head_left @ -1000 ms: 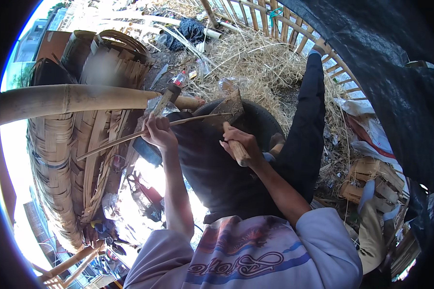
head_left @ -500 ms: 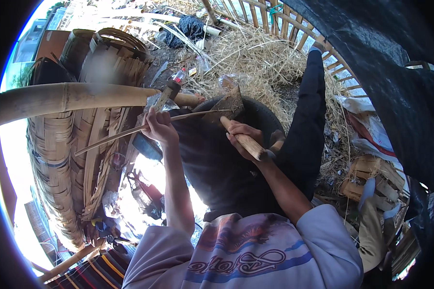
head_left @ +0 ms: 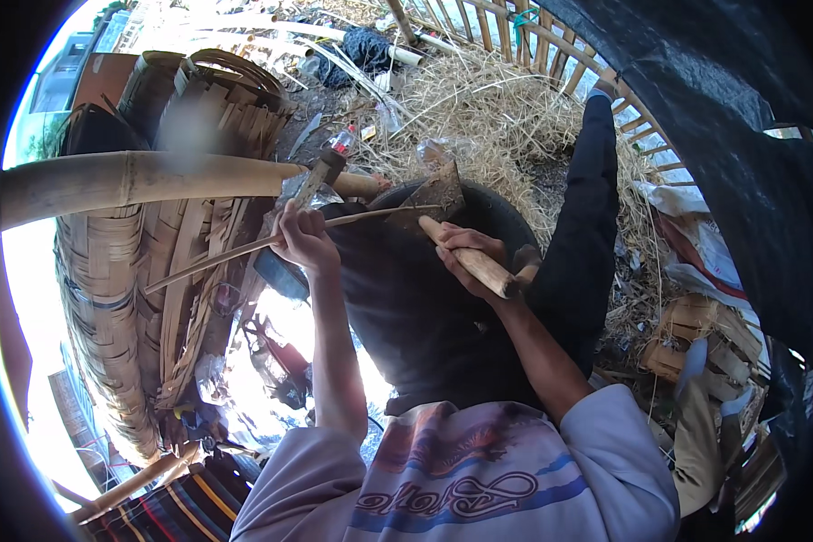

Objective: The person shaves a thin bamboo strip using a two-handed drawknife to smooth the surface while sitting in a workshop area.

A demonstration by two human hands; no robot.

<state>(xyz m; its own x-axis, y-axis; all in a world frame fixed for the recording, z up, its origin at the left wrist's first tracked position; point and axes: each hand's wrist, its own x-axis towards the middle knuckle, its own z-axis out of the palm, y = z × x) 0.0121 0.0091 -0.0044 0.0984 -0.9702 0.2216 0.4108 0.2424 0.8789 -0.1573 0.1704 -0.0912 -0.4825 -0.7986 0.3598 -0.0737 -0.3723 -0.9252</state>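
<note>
My left hand (head_left: 304,239) is closed around a thin bamboo strip (head_left: 212,262). One end of the strip reaches out to the left, and the other runs right to a broad, rusty-brown blade (head_left: 435,191). My right hand (head_left: 468,253) grips the thick wooden handle (head_left: 488,273) of the bladed tool; how blade and handle join is partly hidden. The strip's right end lies against or just over the blade; I cannot tell which. Just beyond my left hand stands a hammer-like tool (head_left: 318,176) with a dark head and wooden shaft. My dark-trousered leg (head_left: 384,298) lies beneath both hands.
A thick bamboo pole (head_left: 144,181) crosses at the left, over rolled woven bamboo mats (head_left: 104,316). A black round rim (head_left: 512,217) sits beyond my right hand. Straw (head_left: 488,108) covers the ground ahead, before a bamboo fence (head_left: 551,54). Dark sheeting (head_left: 696,108) hangs at the right.
The view has shifted slightly. The lower end of the wooden handle has swung a little to the right; both hands keep their holds.
</note>
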